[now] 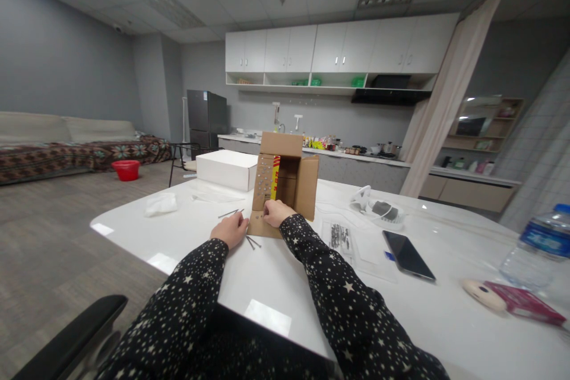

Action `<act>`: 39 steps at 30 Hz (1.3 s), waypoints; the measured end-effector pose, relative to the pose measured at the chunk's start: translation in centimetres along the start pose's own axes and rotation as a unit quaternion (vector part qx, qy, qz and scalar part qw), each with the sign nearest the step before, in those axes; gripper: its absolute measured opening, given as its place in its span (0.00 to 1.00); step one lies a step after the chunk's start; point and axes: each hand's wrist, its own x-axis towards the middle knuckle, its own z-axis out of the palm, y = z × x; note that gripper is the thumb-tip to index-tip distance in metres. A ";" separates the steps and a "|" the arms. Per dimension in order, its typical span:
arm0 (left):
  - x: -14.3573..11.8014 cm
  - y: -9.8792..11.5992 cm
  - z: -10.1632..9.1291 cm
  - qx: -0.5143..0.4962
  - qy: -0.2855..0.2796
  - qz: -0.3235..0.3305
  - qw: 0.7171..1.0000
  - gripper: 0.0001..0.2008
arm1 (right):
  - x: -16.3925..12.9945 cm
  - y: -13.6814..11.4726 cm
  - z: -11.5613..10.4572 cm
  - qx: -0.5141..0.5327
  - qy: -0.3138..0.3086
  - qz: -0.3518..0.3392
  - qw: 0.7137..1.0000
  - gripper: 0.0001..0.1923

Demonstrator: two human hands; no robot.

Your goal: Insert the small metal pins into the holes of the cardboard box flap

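Note:
An open cardboard box stands on the white table with its flaps spread. Small grey heads or dots mark its left flap, beside a yellow and red strip. My right hand is closed at the box's lower front flap; what its fingers pinch, if anything, is hidden. Left of that flap, my left hand rests low over the table with fingers curled, and their contents cannot be made out. Thin nail-like metal pieces lie just below the flap, with another thin piece behind my left hand.
A white box stands behind on the left, near a crumpled white bag. To the right are a clear case of dark metal bits, a phone, a white device, a maroon packet and a water bottle.

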 end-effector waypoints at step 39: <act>-0.1 0.1 0.1 0.001 0.001 -0.005 1.000 0.19 | -0.6 -1.1 -0.8 -0.003 0.016 0.017 1.000 0.13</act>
